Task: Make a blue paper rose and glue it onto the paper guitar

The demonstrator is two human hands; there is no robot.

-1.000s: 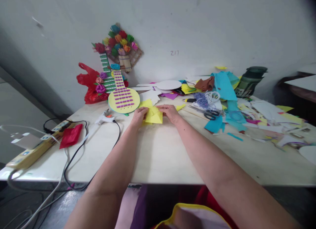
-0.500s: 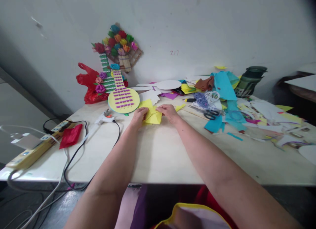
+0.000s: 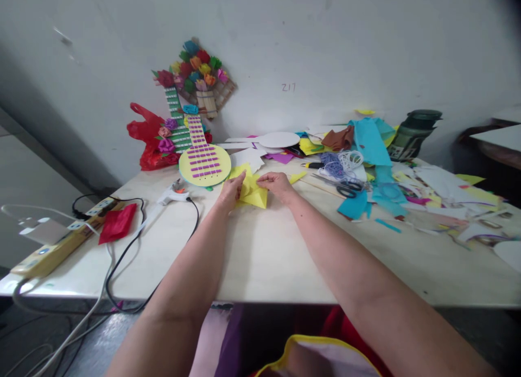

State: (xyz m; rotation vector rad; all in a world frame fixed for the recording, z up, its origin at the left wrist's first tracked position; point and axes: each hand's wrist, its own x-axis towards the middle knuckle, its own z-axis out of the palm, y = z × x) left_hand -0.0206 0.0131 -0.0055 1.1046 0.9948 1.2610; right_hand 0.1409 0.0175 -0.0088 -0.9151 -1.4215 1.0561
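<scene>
A piece of yellow paper (image 3: 255,197) with creases and folded layers is held between my two hands over the table. My left hand (image 3: 233,189) grips its left side, fingers closed on it. On the right, my right hand (image 3: 277,184) pinches the paper's upper right edge between thumb and fingertips. Just beyond my left hand leans a yellow round-bodied paper guitar (image 3: 204,165) with purple strips. A further yellow scrap (image 3: 298,177) lies beside my right hand. The fingertips behind the paper are partly hidden.
A glue gun (image 3: 173,195) with its black cable lies left, near a power strip (image 3: 61,236) and red folded paper (image 3: 118,223). To the right are scissors (image 3: 348,189), yarn (image 3: 337,165), blue paper (image 3: 369,141) and paper scraps. A dark green bottle (image 3: 414,135) stands at the back right.
The yellow paper has shifted and turned slightly between my hands, its lower right corner now pointing further down. My left fingers have moved up over it. Both arms stay nearly in place.
</scene>
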